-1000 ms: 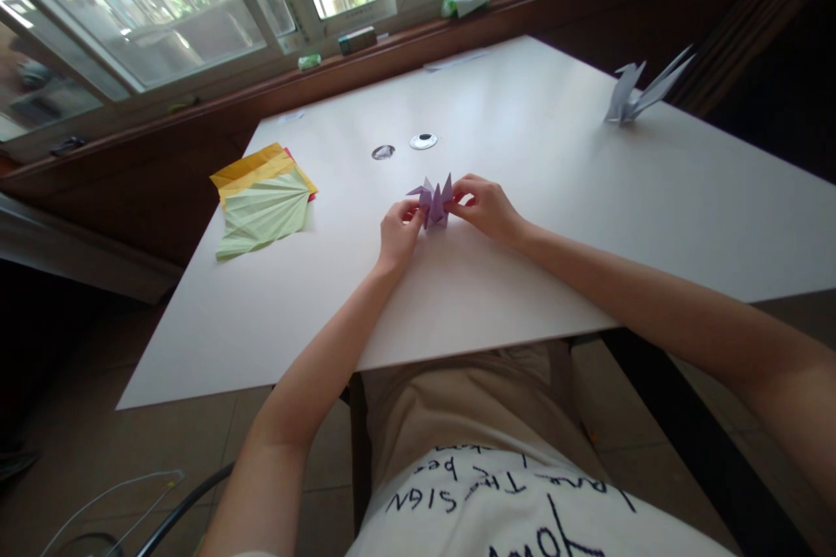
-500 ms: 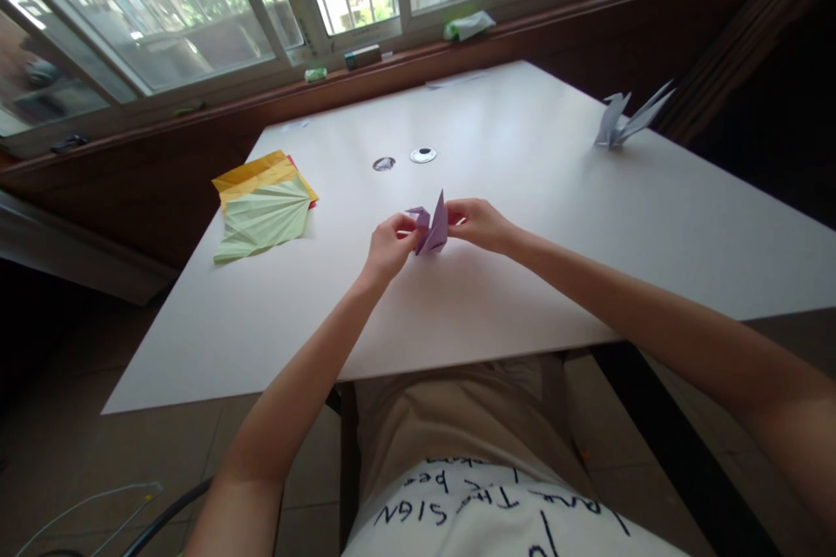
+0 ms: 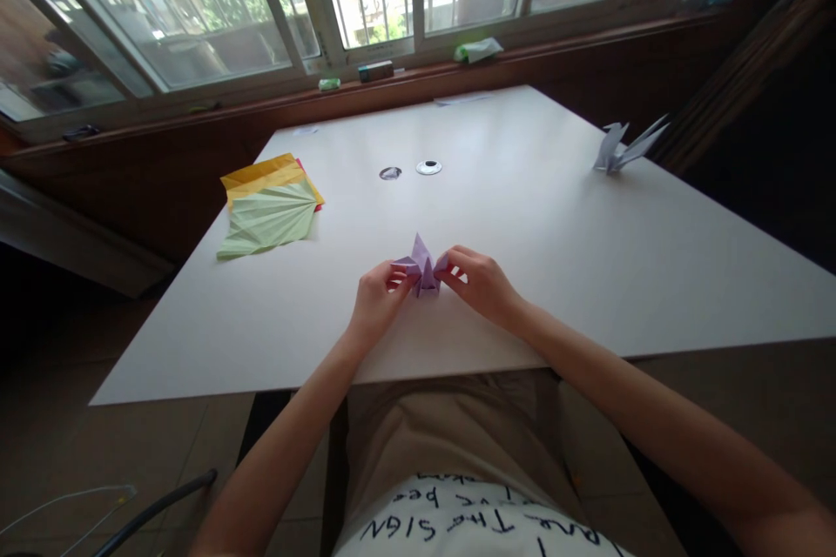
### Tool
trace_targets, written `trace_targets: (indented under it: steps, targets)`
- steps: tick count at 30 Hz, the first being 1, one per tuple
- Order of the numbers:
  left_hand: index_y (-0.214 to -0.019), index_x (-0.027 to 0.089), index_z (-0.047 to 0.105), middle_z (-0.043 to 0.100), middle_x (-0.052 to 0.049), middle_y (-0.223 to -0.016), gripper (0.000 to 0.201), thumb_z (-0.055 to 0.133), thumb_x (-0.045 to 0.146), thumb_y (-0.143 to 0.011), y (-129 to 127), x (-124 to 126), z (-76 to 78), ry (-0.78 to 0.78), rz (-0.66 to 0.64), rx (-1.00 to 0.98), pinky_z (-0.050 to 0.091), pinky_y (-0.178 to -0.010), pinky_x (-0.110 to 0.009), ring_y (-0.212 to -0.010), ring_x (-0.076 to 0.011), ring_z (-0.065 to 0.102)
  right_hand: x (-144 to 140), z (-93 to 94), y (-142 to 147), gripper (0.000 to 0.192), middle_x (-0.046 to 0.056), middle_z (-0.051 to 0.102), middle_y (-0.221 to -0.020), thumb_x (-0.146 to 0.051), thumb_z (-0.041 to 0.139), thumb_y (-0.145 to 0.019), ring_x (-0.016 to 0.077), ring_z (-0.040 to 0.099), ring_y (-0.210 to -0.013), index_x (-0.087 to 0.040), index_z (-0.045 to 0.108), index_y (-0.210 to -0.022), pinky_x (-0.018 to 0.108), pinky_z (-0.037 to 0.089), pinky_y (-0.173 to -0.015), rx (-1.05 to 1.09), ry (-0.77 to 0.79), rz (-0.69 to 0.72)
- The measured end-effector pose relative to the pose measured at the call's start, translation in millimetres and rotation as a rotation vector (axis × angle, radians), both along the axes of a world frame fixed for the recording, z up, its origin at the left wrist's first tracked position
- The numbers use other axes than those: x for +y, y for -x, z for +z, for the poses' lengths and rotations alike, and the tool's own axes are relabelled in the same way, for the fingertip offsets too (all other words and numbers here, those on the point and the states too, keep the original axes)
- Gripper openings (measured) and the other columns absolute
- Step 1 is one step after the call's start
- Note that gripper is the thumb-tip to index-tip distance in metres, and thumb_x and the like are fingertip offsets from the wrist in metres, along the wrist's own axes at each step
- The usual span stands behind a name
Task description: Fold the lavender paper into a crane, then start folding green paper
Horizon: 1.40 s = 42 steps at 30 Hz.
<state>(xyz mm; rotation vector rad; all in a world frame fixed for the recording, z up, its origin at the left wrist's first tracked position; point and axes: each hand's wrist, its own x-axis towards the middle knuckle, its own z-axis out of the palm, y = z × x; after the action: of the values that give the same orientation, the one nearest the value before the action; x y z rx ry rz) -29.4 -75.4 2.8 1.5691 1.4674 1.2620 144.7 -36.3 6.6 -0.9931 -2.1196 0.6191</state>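
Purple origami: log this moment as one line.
left hand: pinching purple origami | right hand: pinching its right side | green sheet: overlapping yellow sheet

At a white worktop (image 3: 562,261), the left hand (image 3: 379,296) and right hand (image 3: 480,280) are pinching opposite sides of a purple paper bird (image 3: 427,276). Creased green paper (image 3: 269,218) is lying left; a pale paper bird (image 3: 610,150) is standing far right.

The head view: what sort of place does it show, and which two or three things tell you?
Probably an indoor room, perhaps at home, used for papercraft. The signs are windows, a white table close to them, and a purple folded-paper figure in hand.
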Motion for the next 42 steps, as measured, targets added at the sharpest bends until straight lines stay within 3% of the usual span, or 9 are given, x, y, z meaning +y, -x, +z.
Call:
trace_targets:
  steps: [7, 12, 20, 26, 31, 42]
  targets:
    - [-0.080, 0.017, 0.064, 0.066, -0.004, -0.080, 0.016, 0.064, 0.030, -0.070, 1.6, -0.4, -3.0, -0.016, 0.009, -0.057, 0.051, -0.068, -0.028, -0.073, -0.0164, 0.064, 3.5, -6.5, -5.1, 0.005, 0.003, 0.062, -0.075, -0.024, 0.057, -0.077, 0.0157, 0.058, -0.066, -0.022, 0.060, -0.072, 0.029, 0.047, -0.060, 0.115, -0.004, -0.027]
    - [-0.089, 0.017, 0.061, 0.067, -0.004, -0.084, 0.022, 0.061, 0.030, -0.072, -0.4, 2.7, 1.7, -0.011, 0.017, -0.183, 0.052, -0.067, -0.028, -0.072, -0.0147, 0.064, -0.6, 7.1, -6.1, 0.008, 0.003, 0.066, -0.077, -0.029, 0.061, -0.075, 0.0172, 0.062, -0.071, -0.021, 0.063, -0.076, 0.032, 0.051, -0.067, 0.302, 0.049, -0.089]
    - [-0.087, 0.015, 0.061, 0.063, -0.004, -0.089, 0.031, 0.071, 0.031, -0.062, 11.2, 53.7, 27.0, -0.012, 0.052, -0.504, 0.050, -0.072, -0.030, -0.080, -0.0157, 0.062, 38.8, 36.4, 14.9, 0.012, 0.002, 0.065, -0.078, -0.031, 0.062, -0.074, 0.0154, 0.062, -0.072, -0.020, 0.063, -0.076, 0.030, 0.052, -0.067, 0.455, -0.136, -0.106]
    - [-0.086, 0.017, 0.057, 0.060, -0.005, -0.106, 0.034, 0.069, 0.039, -0.064, 9.7, 80.1, 18.2, 0.001, -0.038, -0.610, 0.050, -0.078, -0.033, -0.084, -0.0145, 0.061, 64.8, 24.0, 32.1, 0.016, 0.003, 0.062, -0.083, -0.035, 0.059, -0.076, 0.0152, 0.061, -0.079, -0.020, 0.061, -0.078, 0.030, 0.052, -0.070, 0.536, -0.144, -0.073]
    - [-0.080, 0.014, 0.061, 0.062, -0.005, -0.096, 0.034, 0.076, 0.033, -0.056, 7.1, 74.3, 13.3, 0.003, -0.090, -0.634, 0.049, -0.080, -0.033, -0.079, -0.0139, 0.061, 64.6, 10.6, 28.9, 0.018, 0.002, 0.059, -0.079, -0.037, 0.065, -0.070, 0.0141, 0.058, -0.072, -0.020, 0.062, -0.072, 0.030, 0.051, -0.066, 0.445, -0.051, -0.009]
    - [-0.080, 0.018, 0.057, 0.062, 0.001, -0.082, 0.033, 0.075, 0.034, -0.057, 11.9, 76.9, 7.0, 0.074, -0.083, -0.794, 0.048, -0.077, -0.029, -0.074, -0.0104, 0.059, 60.6, 3.1, 33.0, 0.014, 0.002, 0.063, -0.077, -0.032, 0.064, -0.071, 0.0144, 0.058, -0.072, -0.019, 0.061, -0.076, 0.029, 0.047, -0.068, 0.612, 0.076, -0.054]
